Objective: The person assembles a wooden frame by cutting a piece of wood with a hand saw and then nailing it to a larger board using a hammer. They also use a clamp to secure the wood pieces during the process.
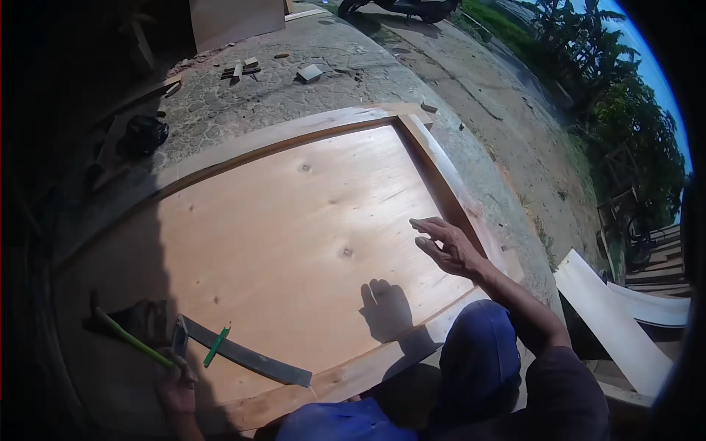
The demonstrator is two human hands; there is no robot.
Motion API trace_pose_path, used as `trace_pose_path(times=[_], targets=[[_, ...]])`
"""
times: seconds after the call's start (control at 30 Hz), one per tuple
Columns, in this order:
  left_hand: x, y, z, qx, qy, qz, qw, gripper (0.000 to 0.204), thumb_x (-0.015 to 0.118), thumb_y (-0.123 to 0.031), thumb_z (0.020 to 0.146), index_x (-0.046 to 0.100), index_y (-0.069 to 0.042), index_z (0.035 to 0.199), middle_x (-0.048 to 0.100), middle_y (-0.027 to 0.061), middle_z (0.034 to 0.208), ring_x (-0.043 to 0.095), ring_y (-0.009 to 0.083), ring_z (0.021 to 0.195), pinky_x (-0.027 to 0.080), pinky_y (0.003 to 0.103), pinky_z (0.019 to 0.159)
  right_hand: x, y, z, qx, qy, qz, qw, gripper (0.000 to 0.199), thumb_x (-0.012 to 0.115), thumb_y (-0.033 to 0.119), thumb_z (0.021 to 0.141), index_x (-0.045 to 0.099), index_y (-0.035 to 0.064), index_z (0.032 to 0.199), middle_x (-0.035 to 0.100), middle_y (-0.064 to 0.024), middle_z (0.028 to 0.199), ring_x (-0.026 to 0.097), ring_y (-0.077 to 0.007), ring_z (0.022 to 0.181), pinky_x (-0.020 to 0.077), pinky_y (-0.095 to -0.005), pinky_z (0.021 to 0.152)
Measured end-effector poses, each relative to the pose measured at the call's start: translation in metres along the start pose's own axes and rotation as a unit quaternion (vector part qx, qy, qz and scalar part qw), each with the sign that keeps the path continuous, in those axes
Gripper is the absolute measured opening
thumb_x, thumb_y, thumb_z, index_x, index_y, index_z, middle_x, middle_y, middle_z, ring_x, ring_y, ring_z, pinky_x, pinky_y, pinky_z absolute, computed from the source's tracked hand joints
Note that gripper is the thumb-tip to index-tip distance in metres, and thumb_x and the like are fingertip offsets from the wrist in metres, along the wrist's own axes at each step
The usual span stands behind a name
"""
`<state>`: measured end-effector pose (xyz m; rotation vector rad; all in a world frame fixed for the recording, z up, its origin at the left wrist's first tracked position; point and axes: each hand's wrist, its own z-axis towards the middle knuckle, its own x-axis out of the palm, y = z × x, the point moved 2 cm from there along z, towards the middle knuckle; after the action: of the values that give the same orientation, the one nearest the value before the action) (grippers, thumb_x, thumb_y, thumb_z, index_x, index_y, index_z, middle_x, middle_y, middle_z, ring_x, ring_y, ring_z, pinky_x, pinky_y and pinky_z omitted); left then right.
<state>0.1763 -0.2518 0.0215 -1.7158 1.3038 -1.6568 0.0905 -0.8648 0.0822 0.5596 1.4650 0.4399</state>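
A broad plywood panel (279, 228) is laid flat before the person, its left part sunk in shadow, and it is bordered by a raised wooden frame (283, 138). To the right, beyond the frame, a long pale board (614, 327) is seen lying at a slant. On the near left of the panel, a dark-bladed square (254, 360) is placed with its blade end reaching the near frame edge. Above the panel's right side, the right hand (450, 248) is held with fingers loosely spread and nothing gripped. By the left hand (176, 386), dimly seen in shade, the end of a yellow-green-handled tool (132, 338) appears to be clasped in curled fingers. Across the square's blade, a green pencil (217, 347) is laid.
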Motion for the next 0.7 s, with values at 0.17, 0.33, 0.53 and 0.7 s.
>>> trace_pose_path(times=[0.17, 0.33, 0.53, 0.7], targets=[[0.278, 0.096, 0.056, -0.225, 0.232, 0.096, 0.941, 0.037, 0.068, 0.002, 0.084, 0.052, -0.001, 0.117, 0.067, 0.0154, 0.091, 0.064, 0.0187, 0.067, 0.055, 0.029, 0.062, 0.002, 0.031, -0.03, -0.045, 0.159, 0.247, 0.955, 0.08, 0.047, 0.051, 0.103, 0.015, 0.0046, 0.159, 0.051, -0.0259, 0.141, 0.057, -0.035, 0.124, 0.0503, -0.0429, 0.099], [0.455, 0.2, 0.055, -0.349, 0.442, 0.382, 0.733, 0.036, 0.071, -0.011, 0.089, 0.056, 0.002, 0.119, 0.069, 0.0128, 0.099, 0.068, 0.0188, 0.079, 0.057, 0.031, 0.074, -0.029, -0.012, -0.091, 0.059, -0.107, 0.566, 0.816, 0.068, 0.054, 0.029, 0.104, 0.017, 0.0058, 0.157, 0.062, -0.0085, 0.103, 0.061, -0.015, 0.093, 0.0534, -0.0315, 0.081], [0.55, 0.342, 0.042, -0.253, 0.494, 0.533, 0.639, 0.069, 0.061, -0.05, 0.096, 0.05, 0.008, 0.13, 0.067, 0.018, 0.113, 0.065, 0.0222, 0.105, 0.052, 0.037, 0.087, -0.031, -0.115, -0.237, 0.163, -0.441, 0.593, 0.654, 0.053, 0.048, 0.022, 0.107, 0.026, 0.0132, 0.155, 0.047, 0.0015, 0.08, 0.043, -0.0029, 0.054, 0.046, -0.0208, 0.048], [0.559, 0.445, 0.022, -0.116, 0.284, 0.551, 0.776, 0.07, 0.064, -0.053, 0.094, 0.051, 0.01, 0.122, 0.064, 0.013, 0.085, 0.061, 0.0161, 0.073, 0.049, 0.032, 0.066, 0.013, -0.162, -0.33, 0.309, -0.453, 0.567, 0.614, 0.047, 0.042, 0.031, 0.109, 0.033, 0.0104, 0.15, 0.043, 0.0032, 0.071, 0.037, -0.0025, 0.048, 0.0331, -0.0178, 0.04]])
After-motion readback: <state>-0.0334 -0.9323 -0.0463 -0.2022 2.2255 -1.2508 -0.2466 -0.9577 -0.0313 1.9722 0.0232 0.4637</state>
